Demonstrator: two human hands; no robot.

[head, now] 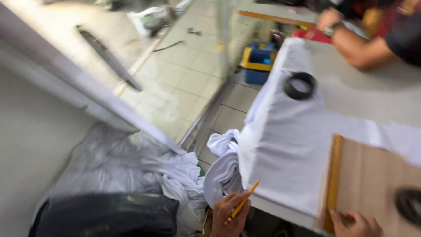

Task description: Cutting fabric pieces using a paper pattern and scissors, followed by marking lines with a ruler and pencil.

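- Workshop with a pale tiled floor (pixel 188 83); the view is motion-blurred. The bench (pixel 372 94) runs along the right side, topped in light grey.
- White cloth (pixel 285 145) lies spread flat over the near bench corner and hangs over the edge.
- A brown board pattern (pixel 377 175) lies on the cloth, with a wooden ruler (pixel 334 180) along its left edge.
- Black tape ring (pixel 300 85) sits on the cloth further up the bench. A second dark ring (pixel 410 205) rests on the board at the right edge, blurred.
- Left hand (pixel 232 215): grip closed on a yellow pencil (pixel 241 204), tip pointing down, held just off the bench edge and clear of the cloth.
- Right hand (pixel 355 224): fingers flat, pressing the board's near corner beside the ruler's end; grip not closed on anything.
- Progress, my read: cloth laid, pattern and ruler placed. No pencil line is visible on the cloth through the blur, so marking looks not yet done.
- Heap of white fabric (pixel 144 166) on the floor by the bench, dark plastic bag (pixel 105 215) in front of it.
- Packages: blue and yellow crate (pixel 258 61) on the floor far back, red object (pixel 312 35) at the bench's far end. No readable labels or signs.
- Another person's forearm (pixel 355 46) with a wristwatch rests on the far bench, top right.
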